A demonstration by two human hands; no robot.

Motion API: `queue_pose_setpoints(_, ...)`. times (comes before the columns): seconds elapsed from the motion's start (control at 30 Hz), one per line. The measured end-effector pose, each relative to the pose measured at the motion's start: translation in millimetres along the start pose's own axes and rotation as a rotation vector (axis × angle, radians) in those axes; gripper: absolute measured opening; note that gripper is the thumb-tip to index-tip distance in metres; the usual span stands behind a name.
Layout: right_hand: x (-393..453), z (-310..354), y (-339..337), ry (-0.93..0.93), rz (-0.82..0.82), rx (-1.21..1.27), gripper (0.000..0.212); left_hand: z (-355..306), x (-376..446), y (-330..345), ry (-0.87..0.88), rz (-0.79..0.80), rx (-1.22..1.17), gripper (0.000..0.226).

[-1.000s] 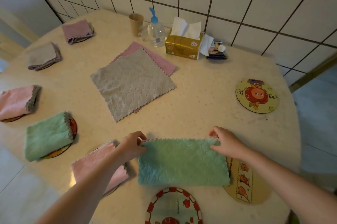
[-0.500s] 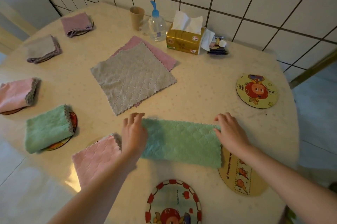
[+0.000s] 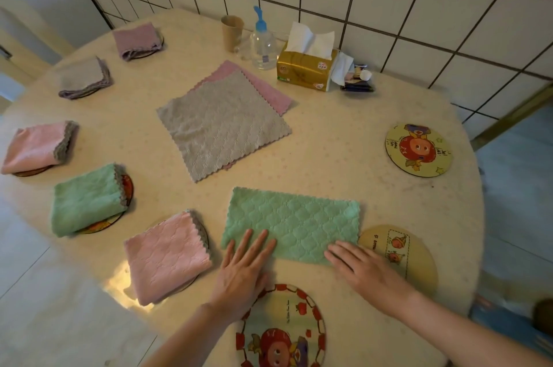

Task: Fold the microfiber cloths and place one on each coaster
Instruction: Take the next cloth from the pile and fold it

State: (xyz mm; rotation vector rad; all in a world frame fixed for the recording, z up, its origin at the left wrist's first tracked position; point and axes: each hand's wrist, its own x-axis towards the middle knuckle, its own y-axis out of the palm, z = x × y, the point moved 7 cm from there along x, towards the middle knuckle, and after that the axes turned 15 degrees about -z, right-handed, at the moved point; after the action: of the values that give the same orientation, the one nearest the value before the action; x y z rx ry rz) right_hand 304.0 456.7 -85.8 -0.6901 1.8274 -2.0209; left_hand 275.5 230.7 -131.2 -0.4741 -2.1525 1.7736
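Both the left hand [image 3: 244,266] and right hand [image 3: 363,268] lie spread flat on the half-folded green cloth [image 3: 293,223] near the counter's [image 3: 329,151] front edge, apparently pressing its crease.

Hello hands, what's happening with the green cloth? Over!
Left hand and right hand open, flat on green cloth. Cloth folded in half, not on a coaster. Nothing in the way.

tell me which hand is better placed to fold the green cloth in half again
Probably the left hand. It lies flat on the half-folded green cloth at its free left end. The right hand rests on the end nearest the bare coaster, so it can pin that end.
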Motion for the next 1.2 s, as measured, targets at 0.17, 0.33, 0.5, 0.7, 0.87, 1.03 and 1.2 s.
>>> queue_pose_setpoints(0.17, 3, 6, 5, 0.021, 0.022, 0.025, 0.077, 12, -2, -5, -0.077, -0.005, -0.035, 0.06)
queue_pose_setpoints(0.33, 19, 3, -14, -0.006, -0.02, 0.045, 0.057, 5, 1, -8, -0.107, -0.001, -0.03, 0.066)
queue_pose_setpoints(0.5, 23, 8, -37, -0.016, -0.07, 0.077, 0.038, -53, 11, -27, -0.111, -0.005, -0.104, 0.068)
queue_pose_setpoints(0.7, -16, 60, -58, -0.022, -0.083, 0.278, 0.027, -116, -8, -28, -0.067, -0.007, -0.225, 0.075)
queue_pose_setpoints(0.87, -43, 78, -60, 0.001, -0.08, 0.474, 0.02, -117, -47, -13, 0.148, 0.079, -0.253, 0.055)
queue_pose_setpoints(1.03, -51, 50, -20, -0.073, 0.046, 0.242, 0.078, -99, -80, -15, 0.324, 0.048, -0.162, 0.065)
queue_pose_setpoints(1.2, -59, 60, 3, -0.227, 0.182, 0.096, 0.098, -80, -96, -14, 0.338, 0.046, -0.142, 0.066)
